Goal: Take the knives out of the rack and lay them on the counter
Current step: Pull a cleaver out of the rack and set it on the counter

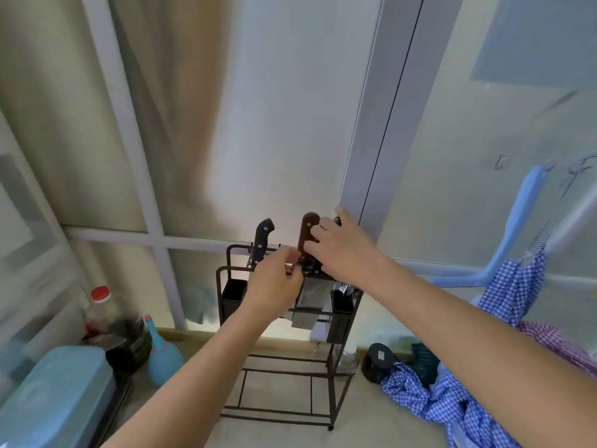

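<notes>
The brown wooden-handled cleaver [309, 236] stands blade-down in the black wire knife rack [226, 286], its broad steel blade showing below the top rail. Just beside it stands a black riveted-handled knife [262, 240], also slotted upright. The right hand [342, 250] rests against the brown handle, fingers [318, 226] curled partly round it; a firm clamp cannot be confirmed. The left hand [274, 286] sits at the top rail, fingers bent together, contents not discernible. Judgement: the cleaver is likely heavy, stiff and blade-weighted; hold should be taken on the handle only and the lift made straight upward. No knife yet lies on the pale beige surface [284, 434].
</notes>
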